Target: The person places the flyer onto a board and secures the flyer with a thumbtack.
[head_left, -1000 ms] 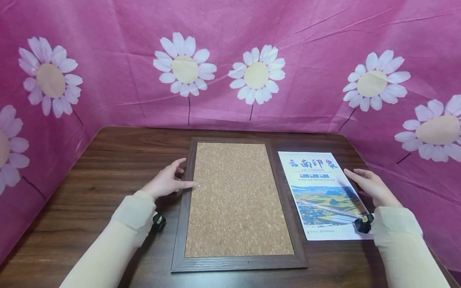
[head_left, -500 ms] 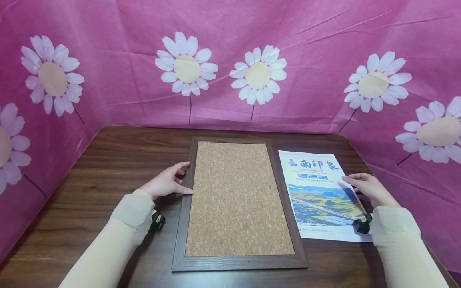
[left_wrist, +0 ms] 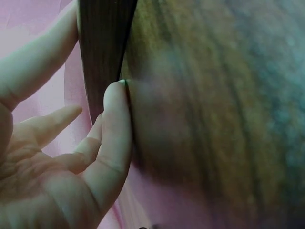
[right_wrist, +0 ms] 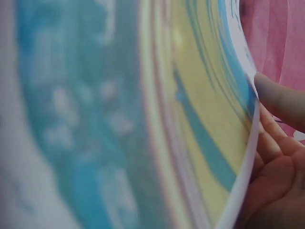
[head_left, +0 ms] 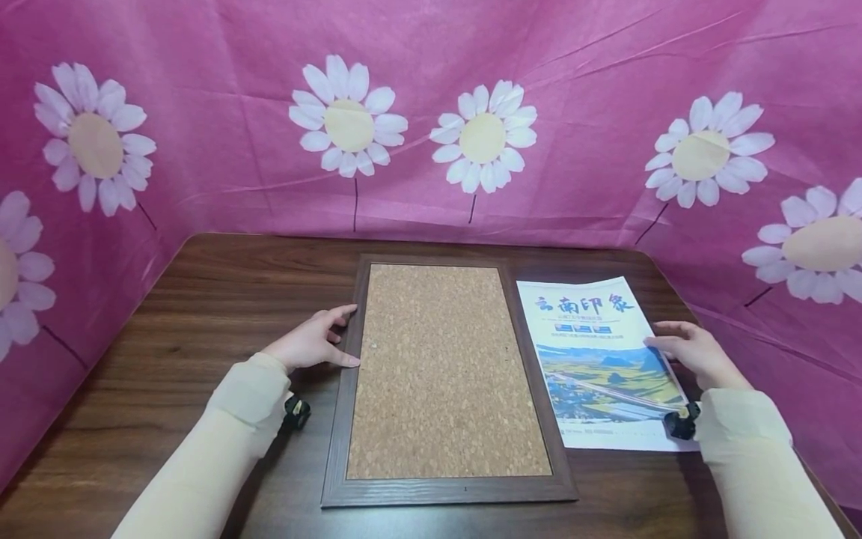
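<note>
Hands (head_left: 311, 346) flank rectangular cork board (head_left: 446, 372), glossy poster (head_left: 602, 363)

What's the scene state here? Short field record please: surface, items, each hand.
surface: dark wood-grain table, pink daisy-print cloth backdrop behind it
item 1: rectangular cork board in a dark brown wooden frame, flat at centre
item 2: printed paper poster with blue title and landscape photo, right of the board, its right edge lifted
left hand: fingers straight, touching the board frame's left edge
right hand: pinches the poster's right edge, thumb on top, fingers beneath
blur: both wrist views soft
</note>
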`<state>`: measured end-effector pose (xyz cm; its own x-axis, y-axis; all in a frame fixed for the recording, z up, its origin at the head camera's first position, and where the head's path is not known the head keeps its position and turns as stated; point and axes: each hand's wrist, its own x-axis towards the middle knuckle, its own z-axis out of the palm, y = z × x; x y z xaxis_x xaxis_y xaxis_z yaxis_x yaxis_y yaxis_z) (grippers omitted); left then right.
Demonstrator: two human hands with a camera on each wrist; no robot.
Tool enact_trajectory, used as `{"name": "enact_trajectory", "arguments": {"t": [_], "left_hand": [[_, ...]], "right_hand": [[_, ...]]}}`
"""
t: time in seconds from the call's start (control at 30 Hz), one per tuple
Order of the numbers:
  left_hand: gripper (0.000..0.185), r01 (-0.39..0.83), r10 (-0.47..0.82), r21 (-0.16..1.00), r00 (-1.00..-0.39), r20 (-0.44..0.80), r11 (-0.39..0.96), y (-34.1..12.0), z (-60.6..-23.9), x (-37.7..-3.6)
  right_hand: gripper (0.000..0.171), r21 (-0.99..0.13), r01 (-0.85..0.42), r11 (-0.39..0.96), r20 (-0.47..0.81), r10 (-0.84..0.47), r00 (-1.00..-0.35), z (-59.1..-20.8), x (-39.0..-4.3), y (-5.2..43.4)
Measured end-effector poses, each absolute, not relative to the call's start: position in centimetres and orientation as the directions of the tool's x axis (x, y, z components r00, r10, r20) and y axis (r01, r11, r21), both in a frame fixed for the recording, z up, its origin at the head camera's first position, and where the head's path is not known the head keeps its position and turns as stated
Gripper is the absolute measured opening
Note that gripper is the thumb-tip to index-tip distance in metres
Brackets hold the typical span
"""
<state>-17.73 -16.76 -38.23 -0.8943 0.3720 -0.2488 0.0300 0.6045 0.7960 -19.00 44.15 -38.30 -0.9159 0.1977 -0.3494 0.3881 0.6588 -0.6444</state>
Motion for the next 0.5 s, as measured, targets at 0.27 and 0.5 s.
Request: {"name": "enact_trajectory", "arguments": {"t": [0.27, 0.5], "left_hand": [[0.095, 0.031, 0.376, 0.797, -0.892, -0.249, 0.603, -16.8, -38.3, -17.7], [0.095, 0.013, 0.373, 0.802, -0.89, -0.263, 0.597, -16.8, -38.3, -17.7]], "right_hand": [[0.073, -0.612, 0.386, 0.69, -0.401, 0.15, -0.904, -37.3, -18.7, 44.5], [0.067, -0.653, 0.358, 0.668, -0.352, 0.15, -0.924, -36.1, -18.5, 44.8]]}}
